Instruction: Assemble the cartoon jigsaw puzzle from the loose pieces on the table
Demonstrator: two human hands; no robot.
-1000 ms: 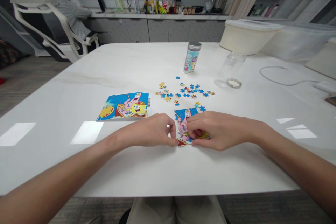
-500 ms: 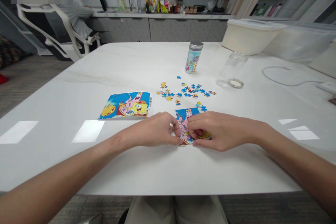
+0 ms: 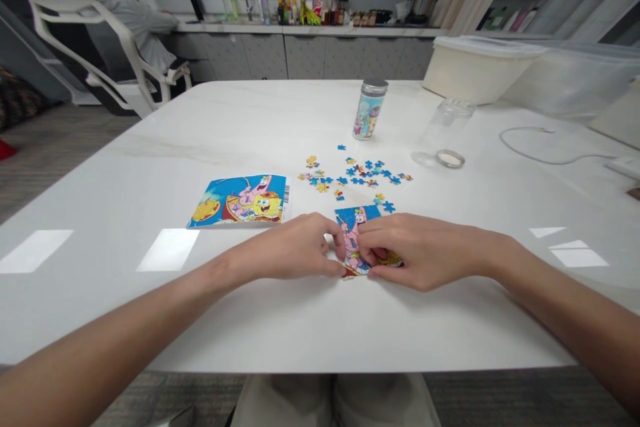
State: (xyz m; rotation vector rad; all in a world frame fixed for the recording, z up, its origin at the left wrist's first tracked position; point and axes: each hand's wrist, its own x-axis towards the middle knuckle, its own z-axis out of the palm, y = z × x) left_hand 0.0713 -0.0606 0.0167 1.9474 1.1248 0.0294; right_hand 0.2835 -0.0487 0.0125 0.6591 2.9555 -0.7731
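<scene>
A partly assembled jigsaw puzzle (image 3: 352, 245), with a pink starfish figure on blue, lies flat near the table's front edge. My left hand (image 3: 314, 247) is at its left side, thumb and fingers curved in and gripping the lower left edge. Across the right part of the puzzle rests my right hand (image 3: 415, 247), closed, with curled fingers on the surface and the thumb at the bottom edge. It hides much of that side. Loose puzzle pieces (image 3: 357, 180) are scattered just beyond. To the left lies a picture card (image 3: 245, 200) with the same cartoon.
A cartoon-printed tin (image 3: 369, 110) stands behind the pieces. Right of it are a clear jar (image 3: 447, 123), a round lid (image 3: 451, 159), a white cable (image 3: 540, 161) and a lidded cream box (image 3: 480, 70). A seated person (image 3: 145, 30) is at the back left, by the kitchen counter.
My left thumb and forefinger have parted very slightly at the puzzle's edge. My right hand stays nearly still. The person at the back has shifted a little.
</scene>
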